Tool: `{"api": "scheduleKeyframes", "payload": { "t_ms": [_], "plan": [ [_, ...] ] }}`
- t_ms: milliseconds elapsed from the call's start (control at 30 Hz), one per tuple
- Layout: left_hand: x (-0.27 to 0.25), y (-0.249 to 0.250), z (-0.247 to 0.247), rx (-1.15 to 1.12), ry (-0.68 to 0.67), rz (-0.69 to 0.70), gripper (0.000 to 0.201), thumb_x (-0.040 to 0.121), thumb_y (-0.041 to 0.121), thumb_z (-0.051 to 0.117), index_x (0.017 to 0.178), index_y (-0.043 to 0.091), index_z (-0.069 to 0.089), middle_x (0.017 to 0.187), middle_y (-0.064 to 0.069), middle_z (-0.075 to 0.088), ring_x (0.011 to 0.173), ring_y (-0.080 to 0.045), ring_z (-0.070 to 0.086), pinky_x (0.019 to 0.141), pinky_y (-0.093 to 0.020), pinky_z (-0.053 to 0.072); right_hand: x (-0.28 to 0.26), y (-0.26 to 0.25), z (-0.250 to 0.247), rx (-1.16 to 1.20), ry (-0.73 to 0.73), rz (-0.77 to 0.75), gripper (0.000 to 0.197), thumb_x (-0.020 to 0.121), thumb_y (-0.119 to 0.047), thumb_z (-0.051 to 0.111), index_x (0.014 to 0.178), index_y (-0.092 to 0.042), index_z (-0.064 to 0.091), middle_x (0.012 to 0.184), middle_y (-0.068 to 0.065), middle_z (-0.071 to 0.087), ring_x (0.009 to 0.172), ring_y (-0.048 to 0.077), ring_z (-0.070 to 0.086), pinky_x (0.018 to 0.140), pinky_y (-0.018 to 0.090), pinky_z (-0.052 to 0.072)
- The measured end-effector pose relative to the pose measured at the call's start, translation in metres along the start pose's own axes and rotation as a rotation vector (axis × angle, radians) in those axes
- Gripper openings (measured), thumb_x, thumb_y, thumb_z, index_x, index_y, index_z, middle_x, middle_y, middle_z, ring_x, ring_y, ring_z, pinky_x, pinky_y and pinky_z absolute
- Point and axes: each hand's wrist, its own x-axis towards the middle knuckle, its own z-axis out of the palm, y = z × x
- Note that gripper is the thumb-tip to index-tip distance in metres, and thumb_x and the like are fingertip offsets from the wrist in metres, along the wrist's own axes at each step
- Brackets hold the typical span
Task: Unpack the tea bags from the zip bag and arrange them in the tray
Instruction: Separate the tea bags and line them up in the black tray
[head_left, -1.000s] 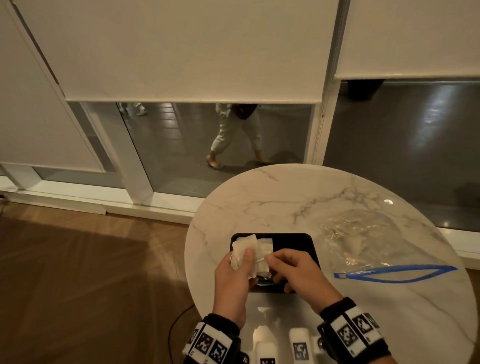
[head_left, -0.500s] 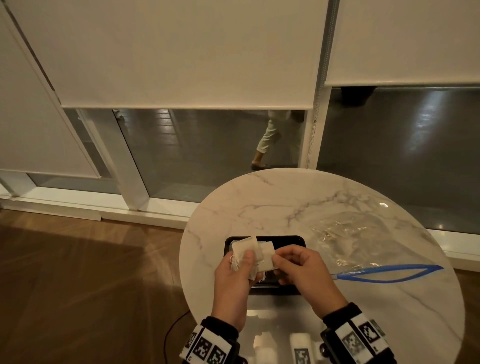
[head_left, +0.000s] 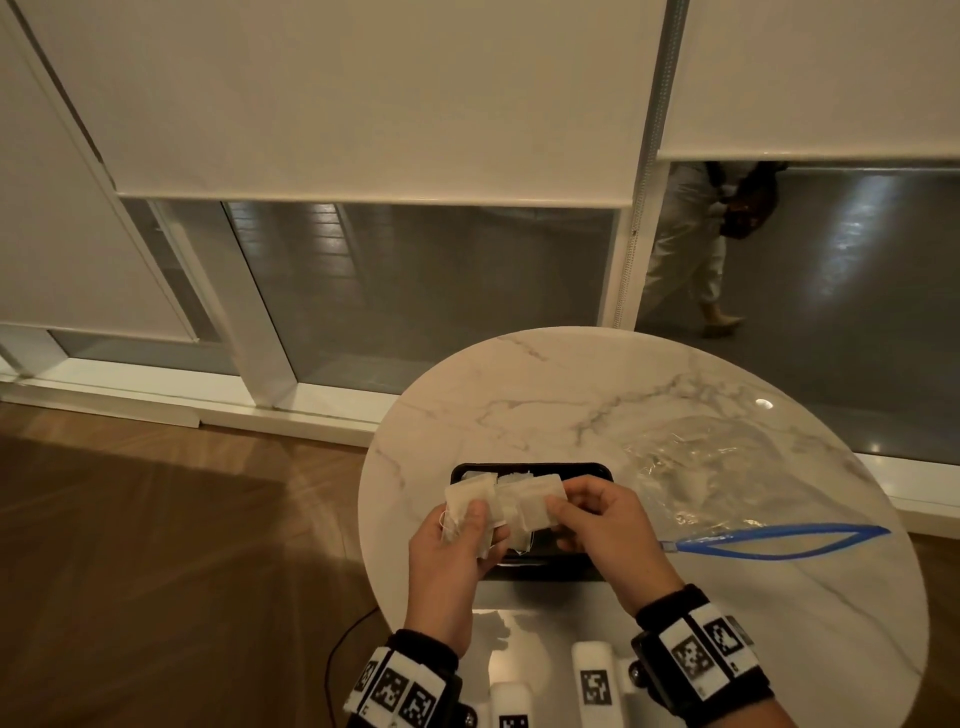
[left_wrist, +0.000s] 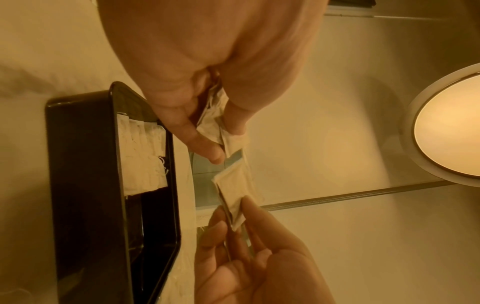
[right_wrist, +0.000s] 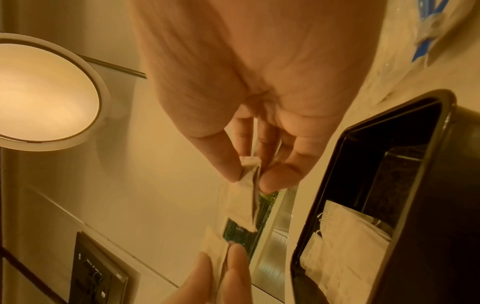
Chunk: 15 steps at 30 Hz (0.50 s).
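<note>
Over the near side of a black tray on the round marble table, my left hand holds a small stack of white tea bags between thumb and fingers. My right hand pinches the end of one tea bag that sticks out of that stack to the right. The left wrist view shows the stack and the pinched bag a little apart. Several tea bags lie in the tray's left part. The clear zip bag with its blue zip lies open, right of the tray.
Two white marker-tagged blocks stand at the table's near edge between my wrists. A dark cable runs on the wood floor at left. Behind the table is a glass wall with blinds; a person walks outside.
My right hand has drawn one tea bag rightward out of the stack in my left hand. Both hands sit slightly higher over the tray. The person outside has walked to the right.
</note>
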Motion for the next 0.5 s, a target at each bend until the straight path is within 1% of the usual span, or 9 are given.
{"api": "scheduleKeyframes", "payload": {
  "t_ms": [67,200,300,333,367,433,500],
  "plan": [
    [0.004,-0.003,-0.007,0.025,0.043,-0.011,0.017,0.098,0.020,0.063,0.112,0.013,0.069,0.099,-0.008,0.078,0.092,-0.024,0.076,0.075,-0.032,0.063,0.003,0.006,-0.001,-0.004,0.027,0.001,0.011,0.092,-0.011,0.067,0.099,-0.017,0.072,0.094,-0.002,0.076,0.086,0.013,0.073,0.069,0.025,0.059],
    [0.010,-0.010,-0.019,0.079,0.117,-0.023,0.010,0.098,0.020,0.063,0.105,0.015,0.069,0.097,-0.008,0.077,0.084,-0.019,0.074,0.074,-0.034,0.060,0.013,0.022,-0.002,-0.075,0.083,0.013,0.015,0.091,-0.005,0.068,0.099,-0.018,0.071,0.095,-0.003,0.074,0.089,0.012,0.072,0.072,0.027,0.061],
    [0.012,-0.019,-0.027,0.160,0.162,-0.017,0.010,0.098,0.022,0.063,0.103,0.015,0.069,0.096,-0.007,0.076,0.084,-0.018,0.072,0.064,-0.030,0.058,0.023,0.037,0.000,-0.242,0.130,0.009,0.015,0.089,-0.011,0.071,0.093,-0.025,0.070,0.089,-0.005,0.074,0.086,0.010,0.071,0.078,0.031,0.062],
    [0.013,-0.022,-0.029,0.197,0.171,-0.014,0.011,0.098,0.023,0.063,0.103,0.015,0.069,0.095,-0.007,0.076,0.083,-0.018,0.073,0.061,-0.029,0.057,0.026,0.041,0.002,-0.299,0.146,0.000,0.014,0.089,-0.013,0.072,0.090,-0.027,0.070,0.086,-0.006,0.073,0.083,0.008,0.070,0.078,0.030,0.061],
    [0.014,-0.024,-0.031,0.237,0.174,-0.012,0.011,0.098,0.024,0.063,0.102,0.015,0.069,0.094,-0.007,0.076,0.081,-0.018,0.072,0.057,-0.028,0.055,0.029,0.044,0.004,-0.357,0.154,-0.012,0.013,0.089,-0.015,0.073,0.087,-0.028,0.069,0.084,-0.008,0.072,0.081,0.006,0.069,0.076,0.027,0.060],
    [0.014,-0.028,-0.032,0.309,0.172,-0.015,0.011,0.099,0.025,0.062,0.100,0.016,0.068,0.090,-0.007,0.075,0.073,-0.018,0.070,0.049,-0.025,0.053,0.035,0.045,0.010,-0.463,0.140,-0.021,0.011,0.088,-0.019,0.073,0.085,-0.028,0.070,0.082,-0.011,0.071,0.079,0.002,0.066,0.069,0.017,0.052],
    [0.013,-0.029,-0.033,0.349,0.176,-0.020,0.011,0.100,0.027,0.062,0.099,0.017,0.067,0.087,-0.005,0.075,0.067,-0.019,0.070,0.044,-0.024,0.051,0.041,0.046,0.015,-0.545,0.119,-0.007,0.006,0.088,-0.021,0.073,0.087,-0.026,0.072,0.082,-0.012,0.070,0.078,0.000,0.064,0.064,0.011,0.045]
  ]
}}
